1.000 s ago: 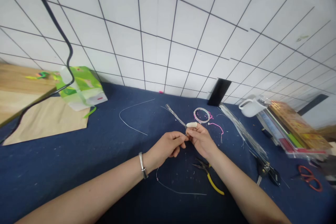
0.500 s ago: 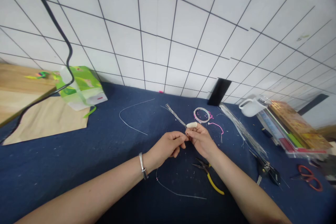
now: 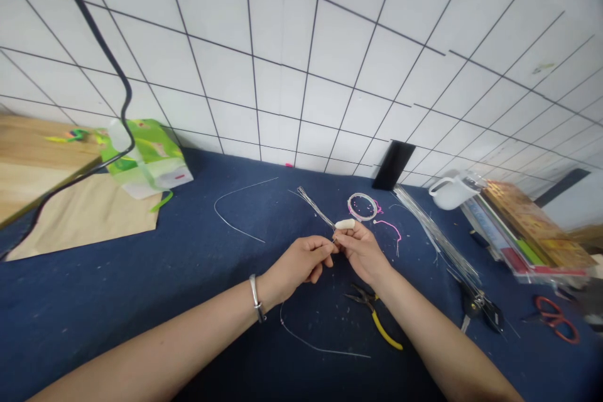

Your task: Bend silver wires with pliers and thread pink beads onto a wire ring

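A bundle of thin silvery wires (image 3: 315,206) runs up and left from the fingertips of my right hand (image 3: 360,251), which pinches its lower end. That hand has a white cover on one finger. Close against it, my left hand (image 3: 304,264) is closed in a pinch on a thin wire at the bundle's end. The fingertips hide the exact joint. Under my left wrist a thin wire with small beads (image 3: 320,349) curves over the blue cloth (image 3: 188,301). Pliers with a yellow handle (image 3: 384,330) lie below my right hand.
Behind my hands lie a bent wire (image 3: 221,217), a round dish of pink beads (image 3: 362,206) and a pink cord (image 3: 393,229). Long wires (image 3: 433,232), red scissors (image 3: 556,320), a white cup (image 3: 452,193) and books (image 3: 532,232) are on the right; a green package (image 3: 146,151) is left.
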Demonstrator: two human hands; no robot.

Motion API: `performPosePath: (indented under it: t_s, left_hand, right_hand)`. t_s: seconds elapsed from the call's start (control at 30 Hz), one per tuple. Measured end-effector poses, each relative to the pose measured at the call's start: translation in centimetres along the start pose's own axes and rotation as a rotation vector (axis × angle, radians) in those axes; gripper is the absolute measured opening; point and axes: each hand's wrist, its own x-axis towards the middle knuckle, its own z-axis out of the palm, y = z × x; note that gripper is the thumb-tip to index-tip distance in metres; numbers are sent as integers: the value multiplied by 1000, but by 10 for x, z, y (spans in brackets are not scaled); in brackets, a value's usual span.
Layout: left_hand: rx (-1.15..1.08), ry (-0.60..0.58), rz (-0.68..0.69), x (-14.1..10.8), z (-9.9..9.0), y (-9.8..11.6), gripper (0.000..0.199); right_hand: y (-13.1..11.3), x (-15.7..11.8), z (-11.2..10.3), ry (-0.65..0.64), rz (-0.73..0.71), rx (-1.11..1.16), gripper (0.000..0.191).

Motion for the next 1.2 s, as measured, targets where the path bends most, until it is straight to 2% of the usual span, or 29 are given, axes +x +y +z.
performPosePath:
  t_s: [0.27, 0.93, 1.2]
  left_hand:
    - [-9, 3, -4, 0, 0, -1, 24]
    - [-103, -3, -9, 3, 0, -10, 26]
    - [-153, -22, -25, 2, 0, -9, 26]
  right_hand:
    - [0, -1, 1, 21, -23, -53, 24]
    - [5, -1, 3, 103, -195, -279, 19]
    - [6, -4, 1, 155, -308, -594, 16]
